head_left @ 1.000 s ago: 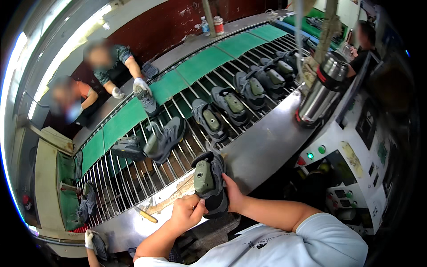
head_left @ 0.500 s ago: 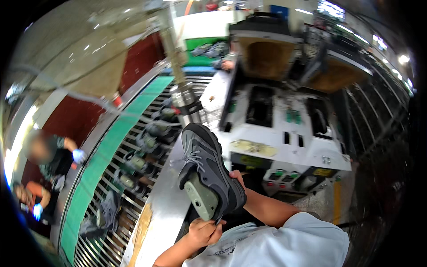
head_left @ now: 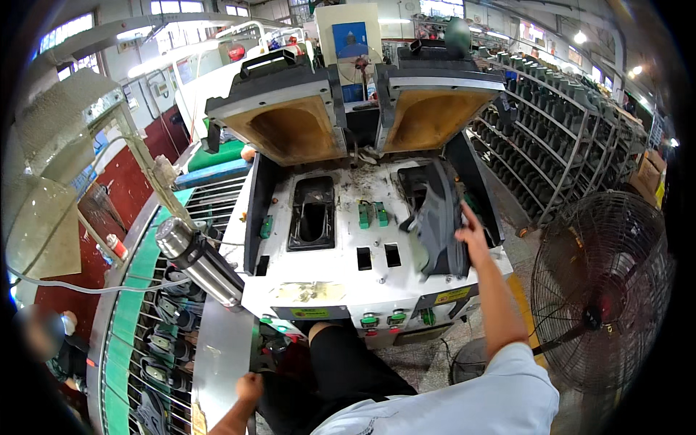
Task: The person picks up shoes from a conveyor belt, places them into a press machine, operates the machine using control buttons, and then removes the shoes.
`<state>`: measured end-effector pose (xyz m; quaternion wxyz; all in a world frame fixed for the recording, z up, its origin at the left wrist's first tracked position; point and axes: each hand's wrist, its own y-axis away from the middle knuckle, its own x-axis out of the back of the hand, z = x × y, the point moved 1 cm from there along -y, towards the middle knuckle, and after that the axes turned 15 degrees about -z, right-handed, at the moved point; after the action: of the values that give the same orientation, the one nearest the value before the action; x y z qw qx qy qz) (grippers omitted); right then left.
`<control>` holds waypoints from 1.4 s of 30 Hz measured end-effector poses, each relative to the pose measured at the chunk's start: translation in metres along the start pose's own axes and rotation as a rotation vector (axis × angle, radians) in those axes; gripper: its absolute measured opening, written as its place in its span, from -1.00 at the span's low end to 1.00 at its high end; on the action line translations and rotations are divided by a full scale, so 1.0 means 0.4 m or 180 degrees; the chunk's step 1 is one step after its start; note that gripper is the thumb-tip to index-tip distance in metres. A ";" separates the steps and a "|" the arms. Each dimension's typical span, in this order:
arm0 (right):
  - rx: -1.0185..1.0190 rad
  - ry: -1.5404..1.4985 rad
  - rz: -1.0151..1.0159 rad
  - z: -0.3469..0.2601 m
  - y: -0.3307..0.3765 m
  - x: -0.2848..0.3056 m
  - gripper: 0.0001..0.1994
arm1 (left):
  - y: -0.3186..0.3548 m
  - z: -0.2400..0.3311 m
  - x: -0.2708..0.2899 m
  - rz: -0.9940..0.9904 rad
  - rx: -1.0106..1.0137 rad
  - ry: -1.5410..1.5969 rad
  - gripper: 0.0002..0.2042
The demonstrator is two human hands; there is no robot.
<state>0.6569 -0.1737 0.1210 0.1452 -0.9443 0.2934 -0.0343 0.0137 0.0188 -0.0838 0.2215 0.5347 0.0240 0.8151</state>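
Note:
My right hand [head_left: 473,235] grips a dark grey sneaker [head_left: 439,225] along its sole side. The shoe is slightly blurred and hangs over the right-hand opening of a white two-station machine [head_left: 341,264], its toe pointing away from me. A pale green shoe last shows at its collar. Closed into a fist, my left hand [head_left: 249,388] rests low at the edge of the steel table [head_left: 221,351], with nothing visible in it. The left-hand opening [head_left: 312,214] holds no shoe. Behind, two hinged lids [head_left: 293,127] stand raised, showing tan hollowed linings.
A steel flask [head_left: 199,262] stands at the machine's left corner. Left of it, a roller conveyor [head_left: 163,319] carries several shoes, with a person [head_left: 54,348] beyond. A large caged fan [head_left: 602,297] stands at right, before racks [head_left: 540,138] of shoe lasts.
The sneaker has gone from in front of me to over the machine's right side in my right hand. My left hand has let go of it and dropped leftward. The view has swung right.

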 end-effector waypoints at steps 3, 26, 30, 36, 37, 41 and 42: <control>-0.0349 0.0768 0.0198 -0.044 -0.162 0.112 -0.16 | -0.009 -0.025 0.016 0.0535 0.0352 -0.0049 -0.72; -0.1337 0.4116 0.0139 0.083 -0.367 0.025 -0.37 | -0.085 -0.098 -0.065 0.1334 0.0831 -0.0511 -0.74; 0.0794 0.3150 0.0691 0.091 -0.100 0.029 -0.78 | -0.138 -0.096 -0.167 0.1671 0.0293 0.0388 -0.78; -0.0059 0.0737 0.3065 0.303 0.396 0.145 -0.76 | -0.066 0.635 -0.284 -0.1650 -0.1043 0.1343 -0.75; -0.0508 0.0000 0.3490 0.292 0.403 0.150 -0.76 | -0.046 0.708 -0.311 -0.1858 -0.1682 0.1354 -0.75; -0.1222 -0.2387 0.3207 0.308 0.425 0.210 -0.72 | -0.082 0.895 -0.396 -0.1956 -0.2460 0.1152 -0.75; -0.1180 -0.2334 0.2765 0.292 0.429 0.207 -0.72 | -0.104 0.896 -0.426 -0.1858 -0.2509 0.1217 -0.75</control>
<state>0.6495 -0.3255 -0.0426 0.0705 -0.6977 0.5845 0.4082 0.4002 -0.0806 -0.0890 0.6153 0.2237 -0.0965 0.7497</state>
